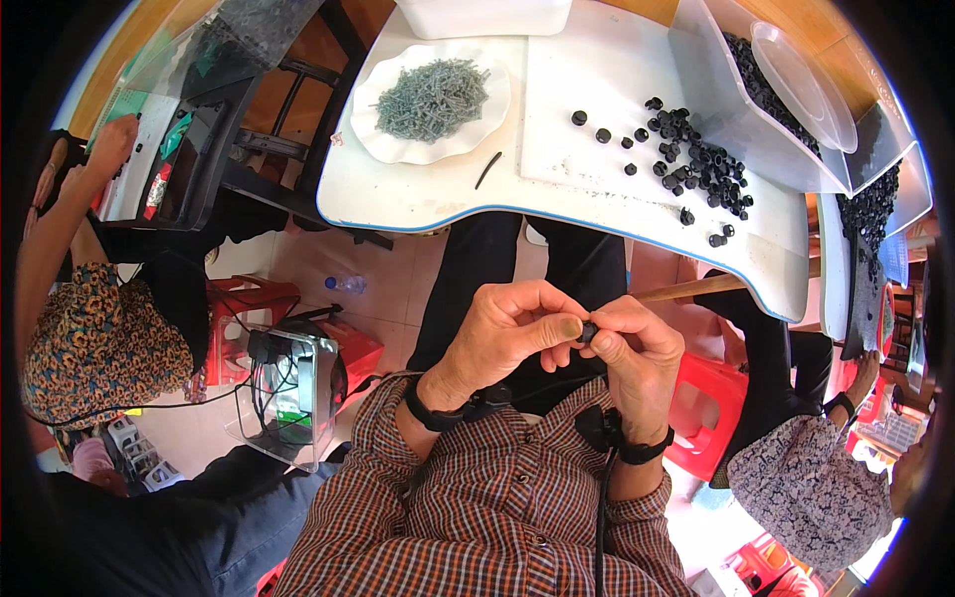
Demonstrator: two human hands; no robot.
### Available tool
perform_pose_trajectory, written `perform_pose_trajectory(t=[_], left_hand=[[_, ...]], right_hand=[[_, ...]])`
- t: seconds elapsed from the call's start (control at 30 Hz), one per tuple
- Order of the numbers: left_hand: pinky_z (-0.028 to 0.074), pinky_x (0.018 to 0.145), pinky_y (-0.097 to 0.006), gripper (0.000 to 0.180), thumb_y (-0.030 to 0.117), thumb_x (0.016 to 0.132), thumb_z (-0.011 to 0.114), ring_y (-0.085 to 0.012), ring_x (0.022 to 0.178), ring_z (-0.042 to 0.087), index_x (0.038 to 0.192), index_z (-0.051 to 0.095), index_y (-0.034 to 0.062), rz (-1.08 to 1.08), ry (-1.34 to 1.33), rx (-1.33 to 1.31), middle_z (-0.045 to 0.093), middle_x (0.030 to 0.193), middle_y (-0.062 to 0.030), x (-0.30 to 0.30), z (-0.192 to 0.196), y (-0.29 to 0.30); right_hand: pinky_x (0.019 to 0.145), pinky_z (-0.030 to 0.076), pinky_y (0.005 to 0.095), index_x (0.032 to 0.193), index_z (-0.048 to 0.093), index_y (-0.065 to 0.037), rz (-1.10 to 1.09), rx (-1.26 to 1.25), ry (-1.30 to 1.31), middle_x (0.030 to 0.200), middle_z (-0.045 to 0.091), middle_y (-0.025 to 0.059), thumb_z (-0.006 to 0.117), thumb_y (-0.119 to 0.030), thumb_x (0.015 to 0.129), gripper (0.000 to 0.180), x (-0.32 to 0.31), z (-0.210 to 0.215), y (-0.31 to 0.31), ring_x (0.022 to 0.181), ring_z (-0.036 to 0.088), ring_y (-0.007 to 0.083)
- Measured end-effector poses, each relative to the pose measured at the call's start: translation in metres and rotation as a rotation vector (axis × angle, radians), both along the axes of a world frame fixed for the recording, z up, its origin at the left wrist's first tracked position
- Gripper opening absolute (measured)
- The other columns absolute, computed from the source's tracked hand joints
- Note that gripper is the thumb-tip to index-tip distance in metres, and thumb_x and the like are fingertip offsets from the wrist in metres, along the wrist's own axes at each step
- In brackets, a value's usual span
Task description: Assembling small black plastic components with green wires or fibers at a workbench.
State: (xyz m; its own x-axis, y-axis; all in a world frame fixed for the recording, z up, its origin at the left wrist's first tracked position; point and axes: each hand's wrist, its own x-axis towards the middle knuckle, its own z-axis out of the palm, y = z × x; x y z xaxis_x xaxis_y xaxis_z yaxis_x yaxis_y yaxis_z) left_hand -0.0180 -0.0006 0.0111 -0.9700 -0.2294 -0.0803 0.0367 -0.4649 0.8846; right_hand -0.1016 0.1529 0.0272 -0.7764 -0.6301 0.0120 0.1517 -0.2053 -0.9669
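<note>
In front of my chest, a small black round plastic part (588,332) is pinched between my two hands. My left hand (502,336) grips it from the left with thumb and fingers. From the other side, the thumb and fingers of my right hand (639,353) close on it too, and the fingertips hide much of the part. Beyond my hands, loose black knob-like parts (708,164) lie scattered on the white table (587,80). A white wavy-edged plate (363,124) there holds a heap of thin grey screw-like pieces (435,98).
A thin black strip (487,170) lies near the table's blue edge. A clear bin (696,60) of black parts, with a clear lid (804,85), stands at the right. Co-workers sit on both sides. A clear box of cables (284,398) and red stools (704,408) are around me.
</note>
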Motion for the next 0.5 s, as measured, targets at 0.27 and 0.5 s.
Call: perform_pose_trajectory(t=[0.27,0.5], left_hand=[[0.055,0.056,-0.023,0.019,0.007,0.090,0.064,-0.0131,0.066,0.065,0.105,0.065,-0.0062,0.018,0.008,-0.001,0.067,0.081,-0.0118,0.0019,0.0018,0.0045],[0.057,0.061,-0.023,0.020,0.005,0.090,0.064,-0.0130,0.070,0.067,0.107,0.066,-0.0045,-0.030,0.125,-0.039,0.069,0.082,-0.0116,0.0033,-0.0044,-0.0001]], right_hand=[[0.069,0.050,0.0233,0.091,0.067,0.001,-0.015,-0.027,0.076,0.087,0.062,0.0074,0.075,0.003,0.077,0.016,-0.0034,-0.0082,0.0036,0.077,0.060,0.0120],[0.071,0.049,0.0233,0.091,0.067,0.000,0.007,-0.025,0.084,0.094,0.061,0.0068,0.078,0.002,0.074,0.020,-0.0006,-0.0056,0.0020,0.081,0.059,0.0113]])
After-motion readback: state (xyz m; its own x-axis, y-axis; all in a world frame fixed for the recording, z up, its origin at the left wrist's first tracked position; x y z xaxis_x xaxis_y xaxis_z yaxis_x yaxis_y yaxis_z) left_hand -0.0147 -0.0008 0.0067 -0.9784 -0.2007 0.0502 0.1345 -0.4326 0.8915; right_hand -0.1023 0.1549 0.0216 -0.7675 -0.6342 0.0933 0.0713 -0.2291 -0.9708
